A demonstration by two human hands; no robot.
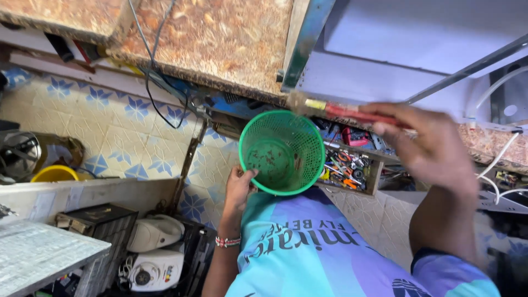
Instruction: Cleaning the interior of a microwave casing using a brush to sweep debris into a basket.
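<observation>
While the left hand point(240, 184) is gripping the rim of the green mesh basket point(282, 151) at frame centre, the right hand point(429, 146) is closing around a red-handled brush point(341, 111) at upper right. Bits lying inside are likely spilling if the basket is tipping, since only one edge is being held.

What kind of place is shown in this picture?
Probably a small repair workshop: a tray of tools under the chipboard bench, old appliances on the floor, loose cables hanging.
</observation>
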